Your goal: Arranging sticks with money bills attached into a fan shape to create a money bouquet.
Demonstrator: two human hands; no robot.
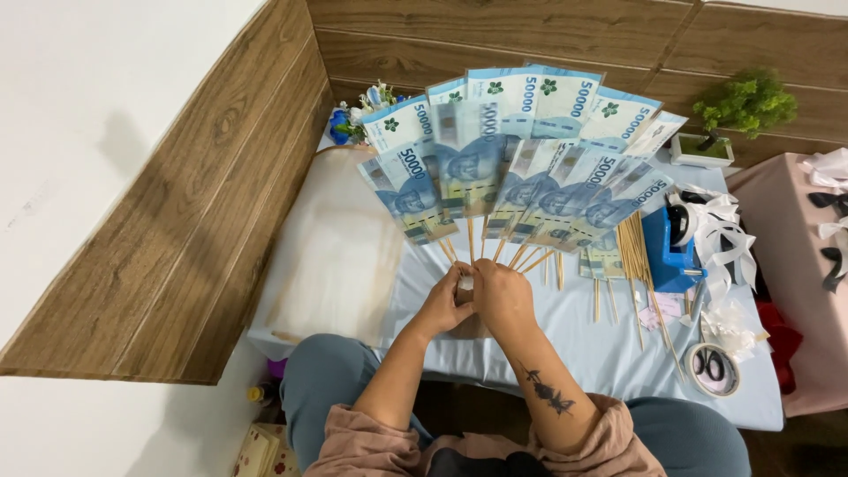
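Both hands, left hand point(444, 302) & right hand point(496, 291), clench stick bases of banknote fan point(521, 159); fan mostly built, spare skewers point(638, 256) lie unused at right.

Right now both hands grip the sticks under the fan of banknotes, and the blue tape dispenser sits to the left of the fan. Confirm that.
Not quite. Both hands, left hand and right hand, do grip the sticks under the fan of banknotes, but the blue tape dispenser sits to the right of the fan, as the head view shows.
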